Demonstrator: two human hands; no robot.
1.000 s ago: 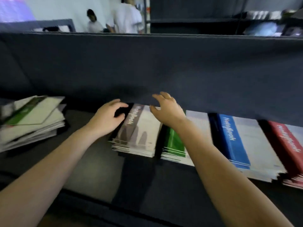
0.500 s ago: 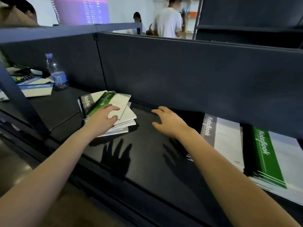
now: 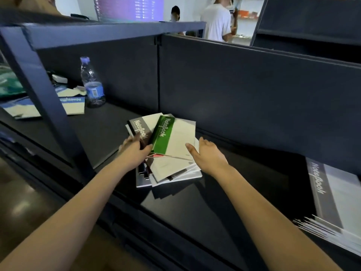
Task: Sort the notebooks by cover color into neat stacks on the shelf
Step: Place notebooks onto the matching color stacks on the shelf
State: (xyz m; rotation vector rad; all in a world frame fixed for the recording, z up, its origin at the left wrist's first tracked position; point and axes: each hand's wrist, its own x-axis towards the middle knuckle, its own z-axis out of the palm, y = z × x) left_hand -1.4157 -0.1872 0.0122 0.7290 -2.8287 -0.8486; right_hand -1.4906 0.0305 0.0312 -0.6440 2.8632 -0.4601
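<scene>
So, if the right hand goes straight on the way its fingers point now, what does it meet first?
The green-striped notebook on top of the loose pile: the right hand is open at its right edge, aimed across its pale cover. The thumb may already touch it; depth is unclear.

— What shows of the person from the head view?

— Two arms, nothing more. The left hand [image 3: 134, 153] and the right hand [image 3: 207, 155] are bare, slender, with long fingers [image 3: 204, 140].

— And just behind the fingers?

— Bare knuckles, then bare, narrow wrists on both sides.

— Further back still?

— The left forearm [image 3: 78, 202] and the right forearm [image 3: 263, 208] are slim and smooth, uncovered skin right to the picture's lower edge, widening as they near it.

— The nails?

— Too small and too blurred to tell.
</scene>
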